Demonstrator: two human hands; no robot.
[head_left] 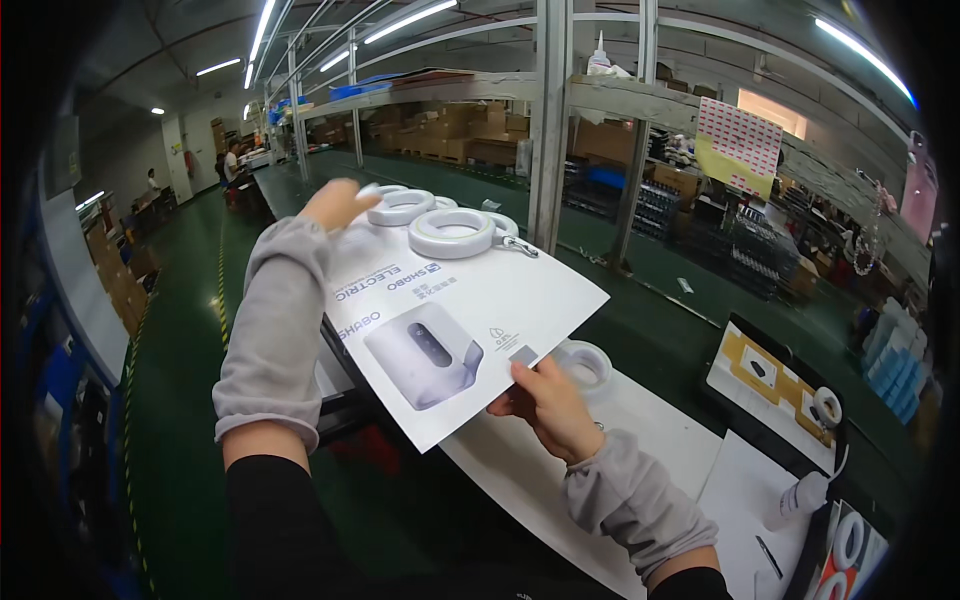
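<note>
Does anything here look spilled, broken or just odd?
Nothing looks spilled or broken. One mildly odd sight: several white rings appear bunched together on the far end of a printed white panel. The right hand grips that panel's near edge, so the arrangement looks slightly precarious.

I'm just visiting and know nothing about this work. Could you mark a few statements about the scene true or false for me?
1. The right hand holds the board by its edge. True.
2. The left hand rests beside the bottle. False: it is up near the rings, blurred.
3. The top of the board is blank. False: it shows a picture of a device and some print.
4. Both forearms wear grey sleeves. True.
5. The rings near the left hand are bright red. False: they are white.
6. The floor is green. True.
</note>
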